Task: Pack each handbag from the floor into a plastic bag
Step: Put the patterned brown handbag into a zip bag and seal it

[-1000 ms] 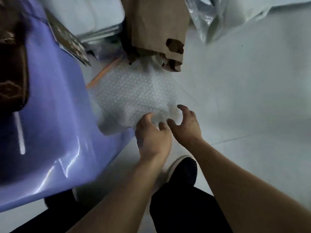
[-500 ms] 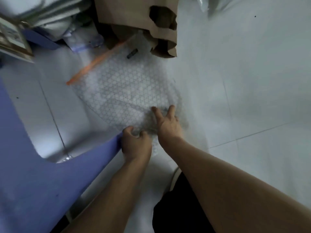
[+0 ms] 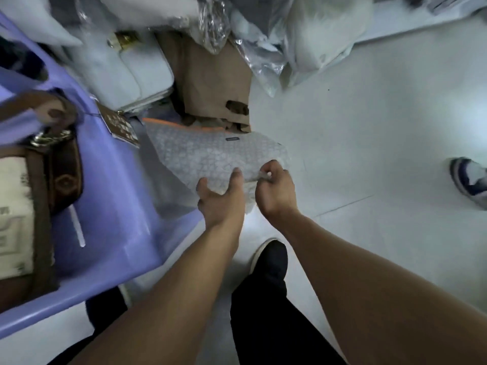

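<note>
Fingers of the right hand (image 3: pixel 276 189) are curled in tight, pinching the near edge of the plastic bag (image 3: pixel 210 154) between thumb and fingertips. Beside it, the left hand (image 3: pixel 221 201) has its thumb and fingers spread, and the same near edge lies across them; whether they grip it or only prop it up I cannot tell. Both bare forearms reach forward and down, side by side, wrists close together.

That bag is a patterned, translucent pouch with an orange strip along its far edge, spread out from the hands toward a brown paper bag (image 3: pixel 210 75). Left of it sits a purple bin (image 3: pixel 110 193) with a brown handbag (image 3: pixel 39 180) inside. A white handbag (image 3: pixel 137 72) lies beyond the bin, among clear wrapping. Someone's shoe (image 3: pixel 469 180) shows at the right edge of the floor (image 3: pixel 369 127).
</note>
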The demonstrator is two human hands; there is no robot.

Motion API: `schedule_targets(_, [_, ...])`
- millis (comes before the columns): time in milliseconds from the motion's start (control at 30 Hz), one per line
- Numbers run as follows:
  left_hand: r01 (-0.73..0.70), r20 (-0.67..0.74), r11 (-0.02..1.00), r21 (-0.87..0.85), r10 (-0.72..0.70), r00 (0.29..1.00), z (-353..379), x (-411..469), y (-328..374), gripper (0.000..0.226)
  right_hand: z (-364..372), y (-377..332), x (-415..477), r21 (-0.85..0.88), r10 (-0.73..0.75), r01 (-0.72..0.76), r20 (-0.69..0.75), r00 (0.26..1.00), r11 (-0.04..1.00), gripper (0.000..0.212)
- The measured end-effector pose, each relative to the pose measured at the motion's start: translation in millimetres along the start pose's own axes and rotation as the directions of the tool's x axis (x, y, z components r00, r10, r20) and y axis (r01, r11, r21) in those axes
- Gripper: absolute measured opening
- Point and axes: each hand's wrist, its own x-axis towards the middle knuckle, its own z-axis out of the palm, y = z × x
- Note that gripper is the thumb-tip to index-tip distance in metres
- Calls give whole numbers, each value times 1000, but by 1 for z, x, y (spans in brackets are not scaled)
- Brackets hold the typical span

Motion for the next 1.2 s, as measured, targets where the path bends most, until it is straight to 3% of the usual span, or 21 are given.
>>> schedule_targets(167, [-120,-15,992,-38,120,993,-41,-50,54,102,-19,-49,-55,142,-38,42,-30,999,989,16])
schedule_targets(267, [-274,-52,962,-4,274,960,-73,-49,74,101,-16,-75,-96,134,-66,64,9,998,989,8])
schedule_targets(367, [-432,-36,898,83,436,899,-106,-58,89,75,-17,-90,-131,34,-50,49,19,999,998,32])
schedule_targets(467, [-571,-4,808,145,578,816,-139,-67,98,60,-30,-99,-152,-167,-38,6,-191,981,986,60])
schedule_targets(500, [-618,11,773,139,623,782,-151,-64,99,54,-33,-102,-160,-132,-10,-27,-274,962,991,61])
schedule_targets(567, [-632,42,772,70,631,775,-176,-64,100,48,-34,-110,-170,105,140,-112,-311,940,988,61])
schedule_targets(667, [-569,8,821,-43,570,822,-210,-63,97,49,-18,-123,-186,457,351,-278,-82,933,845,70])
schedule_targets(733, [-562,-29,826,-42,561,827,-230,-60,92,50,2,-127,-192,525,389,-338,15,921,781,80])
schedule_targets(867, [-637,-82,767,73,642,763,-269,-45,84,35,32,-135,-195,586,444,-417,107,890,695,96])
schedule_targets(967, [-649,-61,702,293,691,720,-303,-31,85,26,56,-139,-193,484,413,-413,113,904,771,99])
schedule_targets(1067, [-542,-104,489,683,800,591,-344,-24,87,47,83,-145,-192,96,276,-278,36,961,956,90])
schedule_targets(1133, [-455,-147,405,793,852,502,-372,-18,86,46,98,-154,-193,-92,210,-205,41,977,974,79])
schedule_targets(1200, [-411,-184,411,814,853,489,-399,-5,82,35,113,-167,-195,-151,141,-129,72,987,980,64])
